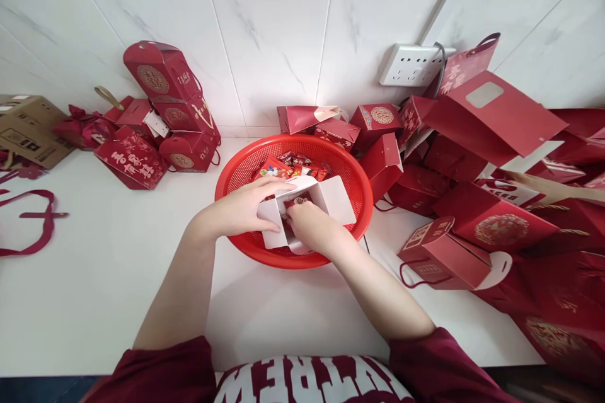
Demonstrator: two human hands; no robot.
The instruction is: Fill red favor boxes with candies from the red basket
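A red perforated basket (236, 244) stands on the white table in front of me, with wrapped sweets (276, 168) in its back part. Over the basket is an open box (336, 198) whose white inner side and flaps show. My left hand (248, 204) grips the box at its left side, fingers along the back edge and thumb at the front. Deep inside the box, my right hand (305, 220) has its fingertips down by a small red packet (299, 200); the fingers are largely hidden, and whether they hold anything is unclear.
Many red gift boxes (501, 230) are piled on the right. More red boxes (186, 150) are stacked at the back left, near a cardboard carton (33, 132) and a red ribbon (47, 220). A white power strip (413, 65) is on the tiled wall.
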